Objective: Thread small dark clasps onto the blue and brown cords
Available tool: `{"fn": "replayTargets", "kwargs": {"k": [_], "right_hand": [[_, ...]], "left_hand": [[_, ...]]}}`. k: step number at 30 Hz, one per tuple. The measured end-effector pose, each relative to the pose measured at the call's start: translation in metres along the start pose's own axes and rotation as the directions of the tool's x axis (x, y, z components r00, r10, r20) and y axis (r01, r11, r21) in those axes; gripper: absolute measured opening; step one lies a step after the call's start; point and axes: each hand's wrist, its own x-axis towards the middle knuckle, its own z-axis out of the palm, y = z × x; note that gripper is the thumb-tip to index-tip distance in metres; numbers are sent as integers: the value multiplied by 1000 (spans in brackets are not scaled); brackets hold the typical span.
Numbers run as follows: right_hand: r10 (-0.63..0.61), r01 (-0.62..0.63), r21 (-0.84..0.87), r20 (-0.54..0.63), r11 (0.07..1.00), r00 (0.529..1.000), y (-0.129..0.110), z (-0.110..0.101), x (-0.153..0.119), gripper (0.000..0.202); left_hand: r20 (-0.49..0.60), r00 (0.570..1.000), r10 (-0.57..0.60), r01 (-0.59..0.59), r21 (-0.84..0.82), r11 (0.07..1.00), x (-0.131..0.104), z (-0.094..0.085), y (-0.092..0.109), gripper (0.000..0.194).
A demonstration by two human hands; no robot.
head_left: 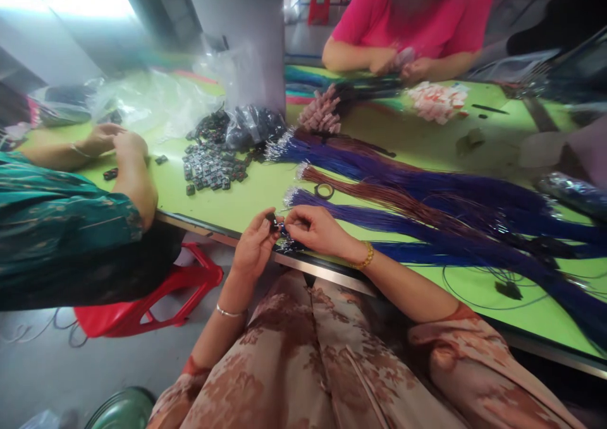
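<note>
At the table's front edge, my left hand point(255, 244) pinches a small black plastic connector point(272, 220) between thumb and fingertips. My right hand point(318, 230) is closed right beside it, fingertips on what looks like the end of a blue wire point(284, 229) at the connector. Whether the wire sits inside the connector is too small to tell. Just beyond the right hand lie a bundle of blue-purple wires point(374, 217) with metal-tipped ends, a bundle of brown wires point(351, 186) and a roll of tape point(324, 191). More blue wires point(408, 252) pass under my right wrist.
Black connectors point(211, 167) lie heaped at the back left, near clear plastic bags point(142, 100). A co-worker in a green sleeve point(71, 195) works at left, by a red stool point(156, 296). Opposite, a person in pink point(412, 31) sits behind pale pink connectors point(437, 100).
</note>
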Motion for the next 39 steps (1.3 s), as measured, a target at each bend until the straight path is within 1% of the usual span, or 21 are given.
{"fn": "replayTargets", "kwargs": {"k": [3,6,13,15,20,25,27,29,32,34,36,39], "right_hand": [[-26,23,-51,-74,998,997,4,4,-4,11],[-64,56,-67,-131,996,989,8,6,-7,7],[-186,160,-154,-171,975,968,16,11,-9,4],[-235,200,-205,-164,958,958,19,12,-10,4],[-348,295,-373,-82,879,934,22,12,-12,7],[-422,366,-505,2,782,906,25,13,-13,18],[-420,362,-516,5,777,908,27,15,-13,20],[-379,323,-469,-26,822,925,29,18,-11,19],[-242,202,-284,-116,937,963,31,23,-10,13],[-147,119,-166,-168,979,975,30,24,-9,11],[-106,87,-109,-181,990,978,28,22,-9,11],[-109,92,-117,-150,989,983,25,17,-11,10]], "left_hand": [[56,998,-37,37,2,999,-2,3,-2,32],[69,995,-65,68,-44,997,-3,5,-3,29],[84,989,-123,133,-122,984,-3,11,1,29],[77,987,-143,153,-148,977,-3,11,1,28],[56,984,-172,178,-159,971,-3,10,-1,30],[48,987,-151,156,-121,980,-3,9,-3,28],[31,992,-126,128,-95,987,-3,11,-4,26],[-8,995,-95,95,-70,993,-3,12,-6,27],[-71,997,-38,35,-38,999,-2,16,-11,29],[-90,996,17,-17,-4,1000,-2,19,-13,31],[-96,993,61,-59,27,998,-2,23,-14,32],[-99,992,73,-69,41,997,-2,26,-13,34]]}}
